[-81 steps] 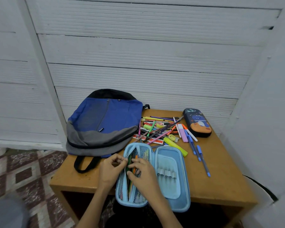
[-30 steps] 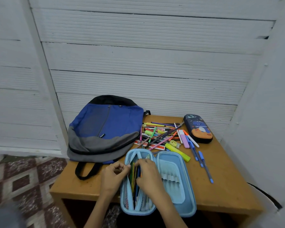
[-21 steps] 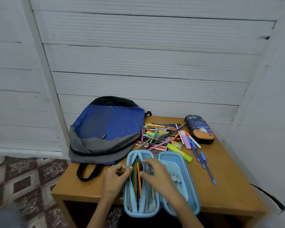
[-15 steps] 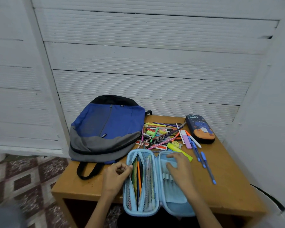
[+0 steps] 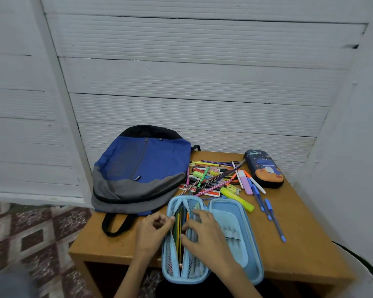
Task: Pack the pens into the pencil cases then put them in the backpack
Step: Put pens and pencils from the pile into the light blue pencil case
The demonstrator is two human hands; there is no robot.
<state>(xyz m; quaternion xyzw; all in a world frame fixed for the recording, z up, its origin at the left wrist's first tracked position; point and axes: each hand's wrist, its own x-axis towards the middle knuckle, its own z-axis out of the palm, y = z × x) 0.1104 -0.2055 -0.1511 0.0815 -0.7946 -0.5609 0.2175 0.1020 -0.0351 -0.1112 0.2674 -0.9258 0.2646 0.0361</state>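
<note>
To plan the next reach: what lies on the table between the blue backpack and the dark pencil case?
In the head view, a heap of loose pens and markers lies there.

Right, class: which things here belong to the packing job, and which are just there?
Part of the job: open blue pencil case, its mesh pocket pinched by the left hand; loose pens; dark pencil case; backpack.
Just there: table; tiled floor; white panelled wall.
</note>
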